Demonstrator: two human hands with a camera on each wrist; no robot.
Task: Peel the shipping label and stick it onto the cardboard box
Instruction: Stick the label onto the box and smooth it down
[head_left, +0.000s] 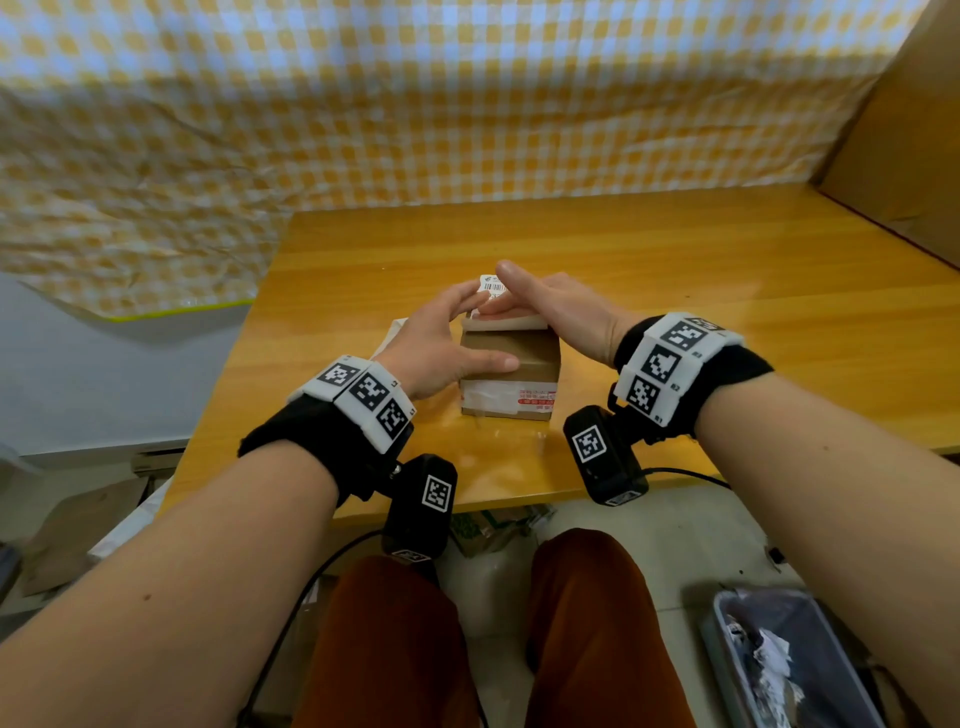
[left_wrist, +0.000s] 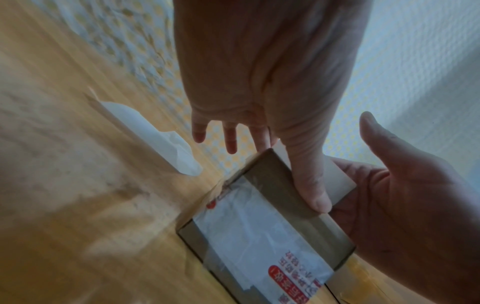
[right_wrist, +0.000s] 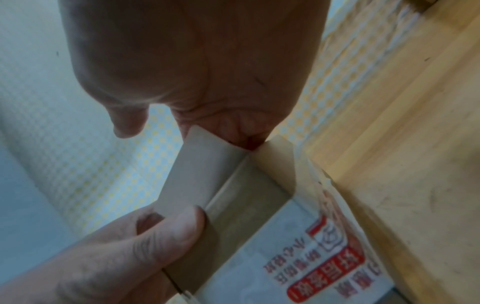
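A small brown cardboard box (head_left: 511, 371) with an old white-and-red sticker on its near face stands mid-table. The white shipping label (head_left: 492, 285) lies across the box's top, its near end folding over the top front edge (right_wrist: 202, 170). My right hand (head_left: 545, 304) lies flat on the label, fingers straight. My left hand (head_left: 441, 345) spans the box's left side, with its thumb (left_wrist: 311, 189) pressed on the near face beside the label flap (left_wrist: 340, 181). Its fingers reach straight over the top. The label's middle is hidden under my hands.
A peeled white backing sheet (left_wrist: 155, 133) lies on the wooden table (head_left: 727, 312) just left of the box. A large cardboard sheet (head_left: 904, 130) leans at the back right. Checked cloth (head_left: 363, 104) hangs behind. A grey bin (head_left: 727, 639) of scraps sits on the floor.
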